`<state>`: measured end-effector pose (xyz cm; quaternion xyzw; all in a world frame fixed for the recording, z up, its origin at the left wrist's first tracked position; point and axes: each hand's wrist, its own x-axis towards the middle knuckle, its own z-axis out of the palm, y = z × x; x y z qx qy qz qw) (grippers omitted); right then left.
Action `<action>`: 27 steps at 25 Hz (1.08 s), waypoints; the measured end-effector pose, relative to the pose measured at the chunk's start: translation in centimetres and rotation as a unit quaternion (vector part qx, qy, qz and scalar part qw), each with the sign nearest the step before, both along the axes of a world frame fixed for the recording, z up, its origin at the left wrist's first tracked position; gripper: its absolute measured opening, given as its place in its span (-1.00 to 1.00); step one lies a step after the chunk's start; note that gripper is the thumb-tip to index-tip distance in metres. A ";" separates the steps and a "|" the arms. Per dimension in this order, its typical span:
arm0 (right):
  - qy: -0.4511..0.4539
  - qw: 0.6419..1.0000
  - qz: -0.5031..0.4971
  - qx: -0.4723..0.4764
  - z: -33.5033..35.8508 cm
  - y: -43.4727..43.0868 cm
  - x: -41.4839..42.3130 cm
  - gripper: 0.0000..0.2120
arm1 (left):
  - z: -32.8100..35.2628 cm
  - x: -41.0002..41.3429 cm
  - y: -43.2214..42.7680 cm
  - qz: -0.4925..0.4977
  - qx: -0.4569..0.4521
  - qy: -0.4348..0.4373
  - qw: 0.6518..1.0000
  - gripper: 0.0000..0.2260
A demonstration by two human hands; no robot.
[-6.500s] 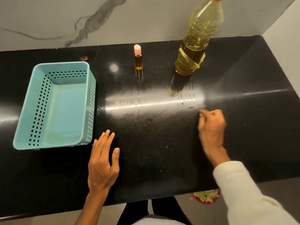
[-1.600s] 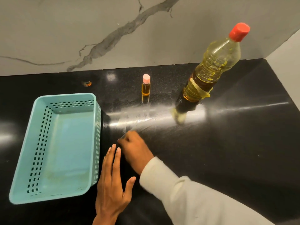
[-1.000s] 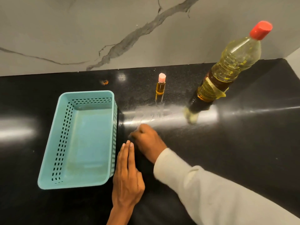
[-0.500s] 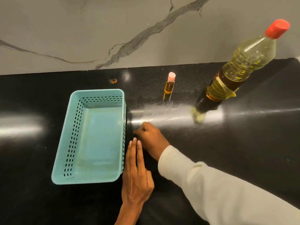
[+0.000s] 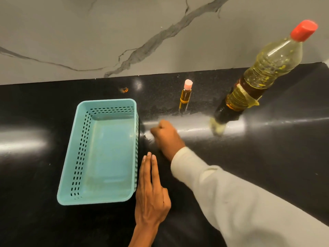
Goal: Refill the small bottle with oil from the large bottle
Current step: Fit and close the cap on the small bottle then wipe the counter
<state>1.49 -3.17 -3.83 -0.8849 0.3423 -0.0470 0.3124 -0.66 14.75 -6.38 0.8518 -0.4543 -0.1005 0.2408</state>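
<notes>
Behind the right hand (image 5: 168, 138), fingers curled shut, stands the small bottle (image 5: 185, 97), apart; left hand (image 5: 151, 198) fingers straight.

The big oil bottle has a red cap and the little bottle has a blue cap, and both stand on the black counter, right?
Almost. In the head view the cap on the little bottle is pink, not blue. The big oil bottle does have a red cap, and both stand on the black counter.

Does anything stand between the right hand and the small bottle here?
Nothing visible: only bare counter lies between the curled right hand and the small bottle; the teal basket sits off to the left.
</notes>
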 end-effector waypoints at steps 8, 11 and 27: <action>0.058 0.977 -0.159 -0.127 -0.2 -5.6 -2.4 -0.77 | 0.2 0.0 -0.1 -0.009 -0.005 -0.007 1.000 -0.20; 0.036 0.997 0.049 -0.042 -0.3 0.5 -0.4 -0.82 | 0.2 -0.1 0.0 -0.004 -0.011 -0.002 1.000 -0.20; 0.037 0.998 -0.041 0.017 1.6 5.5 -7.7 -0.90 | 0.0 0.3 0.8 -0.002 -0.141 0.097 0.985 -0.41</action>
